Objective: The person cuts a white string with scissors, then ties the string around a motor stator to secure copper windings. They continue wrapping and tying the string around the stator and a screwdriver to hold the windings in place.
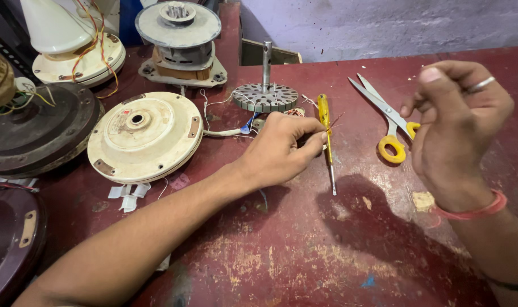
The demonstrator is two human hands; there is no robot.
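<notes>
Two bare hands work over a worn red table [304, 256]. The left hand [279, 150] lies low on the table top, its fingers curled and pinched together at the tips just beside the yellow-handled screwdriver [325, 128], which lies flat with its metal tip pointing toward the person; whether the fingertips grip something small there cannot be told. The right hand [455, 122] is raised above the table, loosely curled with thumb and forefinger pressed together, a ring on one finger and a red band at the wrist; nothing can be made out between its fingers. Partly hidden behind that hand lie scissors [387, 122] with yellow handles, blades closed. Left of the left hand sits a cream round motor cover [145, 136]. Farther back, just beyond the left fingers, stands a slotted metal disc on an upright shaft [265, 94], thin wires trailing from it toward the fingertips. Behind that rests a grey motor [179, 42]
</notes>
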